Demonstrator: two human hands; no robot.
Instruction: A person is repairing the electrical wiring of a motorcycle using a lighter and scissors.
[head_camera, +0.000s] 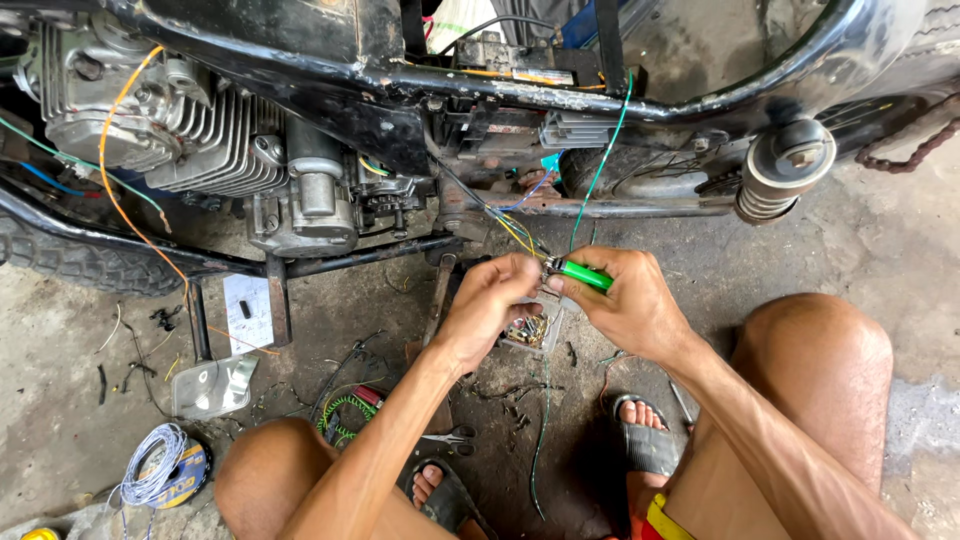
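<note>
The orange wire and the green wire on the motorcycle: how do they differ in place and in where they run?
The orange wire loops over the finned engine on the picture's left; the green wire drops from the black frame near the middle. The orange wire runs down toward the floor, away from both hands; the green wire comes down toward the right hand, which holds a green lighter. Both are thin, loose and hang freely.

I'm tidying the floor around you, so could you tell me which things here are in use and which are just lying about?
In use:
left hand on the wire ends
right hand holding the green lighter
small clear box of bits

Lying about:
scissors
white wire coil
green coiled cable
</note>
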